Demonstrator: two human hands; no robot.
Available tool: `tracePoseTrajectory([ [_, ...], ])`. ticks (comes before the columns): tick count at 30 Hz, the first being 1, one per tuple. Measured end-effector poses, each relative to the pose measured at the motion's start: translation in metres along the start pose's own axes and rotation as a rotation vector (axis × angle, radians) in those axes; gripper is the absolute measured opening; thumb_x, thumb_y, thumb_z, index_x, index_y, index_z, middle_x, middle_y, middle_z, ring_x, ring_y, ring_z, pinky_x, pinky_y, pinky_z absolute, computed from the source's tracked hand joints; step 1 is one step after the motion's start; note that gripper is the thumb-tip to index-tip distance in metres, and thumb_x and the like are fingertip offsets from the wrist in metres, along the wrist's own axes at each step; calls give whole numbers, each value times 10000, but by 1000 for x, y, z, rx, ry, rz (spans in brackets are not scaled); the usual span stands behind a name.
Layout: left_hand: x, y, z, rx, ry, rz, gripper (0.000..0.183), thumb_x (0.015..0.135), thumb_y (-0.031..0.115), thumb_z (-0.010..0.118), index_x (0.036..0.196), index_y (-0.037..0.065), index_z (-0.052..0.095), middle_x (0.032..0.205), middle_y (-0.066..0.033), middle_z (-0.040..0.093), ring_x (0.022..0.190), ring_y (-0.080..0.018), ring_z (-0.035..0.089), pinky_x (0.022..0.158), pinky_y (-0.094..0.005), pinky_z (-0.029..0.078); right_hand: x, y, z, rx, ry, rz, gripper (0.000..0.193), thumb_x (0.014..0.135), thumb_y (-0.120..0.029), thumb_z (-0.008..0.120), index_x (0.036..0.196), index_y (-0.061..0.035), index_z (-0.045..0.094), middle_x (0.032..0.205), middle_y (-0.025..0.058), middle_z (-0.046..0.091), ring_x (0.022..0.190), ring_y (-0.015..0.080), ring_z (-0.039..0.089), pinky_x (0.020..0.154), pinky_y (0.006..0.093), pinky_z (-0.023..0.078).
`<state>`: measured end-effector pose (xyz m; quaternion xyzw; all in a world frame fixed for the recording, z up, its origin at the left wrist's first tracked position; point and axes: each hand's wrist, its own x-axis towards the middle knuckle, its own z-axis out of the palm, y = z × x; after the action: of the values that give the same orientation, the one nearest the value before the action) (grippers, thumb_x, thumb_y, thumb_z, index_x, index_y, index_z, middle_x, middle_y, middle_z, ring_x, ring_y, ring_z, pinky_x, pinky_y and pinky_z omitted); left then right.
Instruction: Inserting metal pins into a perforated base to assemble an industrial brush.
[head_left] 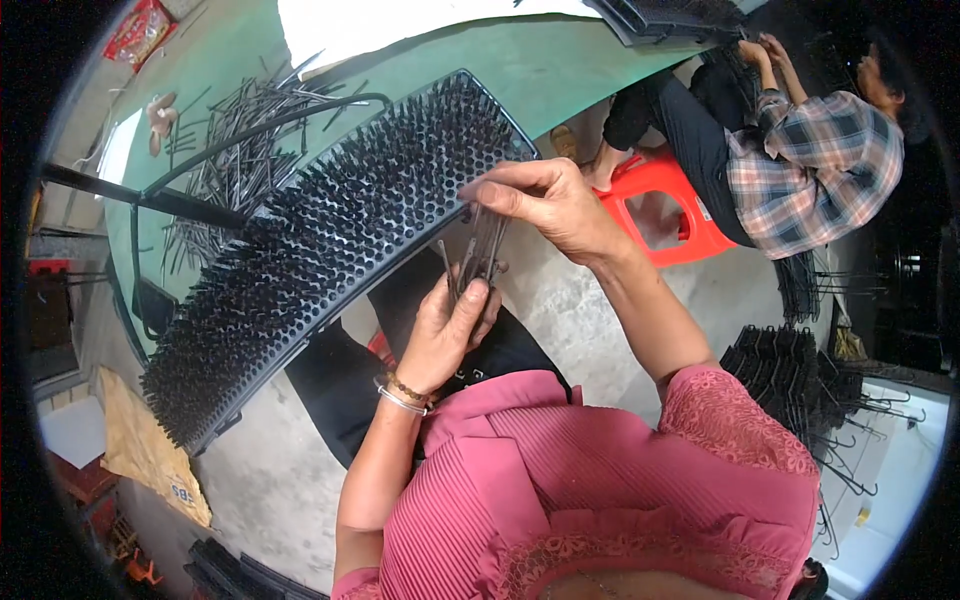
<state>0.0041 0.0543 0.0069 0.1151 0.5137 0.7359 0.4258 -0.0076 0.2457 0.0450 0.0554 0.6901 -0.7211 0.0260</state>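
My left hand (447,325) is closed around a small bundle of thin dark strips (484,245), which point up and away from me. One strip sticks out apart from the others on the left. Above it, my right hand (545,205) has thumb and fingers pinched together by the bundle's upper ends, close to the edge of a long black board (330,250). What the fingertips hold is hidden. Rows of round holes cover this board, and black upright pegs stand densely in most of them. Holes show without pegs along the near right edge.
A loose heap of thin dark sticks (235,150) lies behind the board on a green table (480,80). Black metal bars (150,190) reach over from the left. To the right, another person (800,160) sits on a red stool (670,205); bundled black hooked wires (775,370) are nearer.
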Motion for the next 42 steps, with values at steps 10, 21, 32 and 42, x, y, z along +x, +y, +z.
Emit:
tracePoseTrajectory([
  [10, 4, -2, 0, -272, 92, -87, 315, 971, 297, 452, 1138, 34, 496, 731, -17, 514, 528, -65, 431, 406, -182, 304, 30, -7, -1, -425, 333, -583, 188, 843, -44, 634, 1016, 27, 646, 864, 61, 666, 766, 109, 626, 688, 236, 501],
  [21, 1, -5, -1, -186, 125, -96, 318, 976, 274, 436, 1152, 15, 491, 758, -58, 556, 529, -54, 441, 411, -170, 320, 36, 3, -1, -631, 309, -729, 188, 843, -68, 621, 1014, 4, 650, 851, 93, 672, 749, 143, 641, 666, 255, 493],
  [32, -2, -3, 0, -185, 126, -20, 356, 976, 277, 439, 1202, 5, 482, 773, -70, 569, 512, -48, 403, 419, -169, 308, 34, -2, 10, -1107, 183, -852, 199, 764, -99, 660, 952, -35, 665, 898, 118, 608, 827, 292, 590, 732, 344, 472],
  [42, -3, 1, 4, -72, 80, 75, 363, 974, 297, 444, 1214, 27, 470, 780, -51, 583, 507, -31, 395, 429, -158, 300, -11, -5, 3, -137, -147, 59, 204, 831, -147, 678, 956, 14, 668, 843, 27, 665, 779, 79, 588, 714, 231, 473],
])
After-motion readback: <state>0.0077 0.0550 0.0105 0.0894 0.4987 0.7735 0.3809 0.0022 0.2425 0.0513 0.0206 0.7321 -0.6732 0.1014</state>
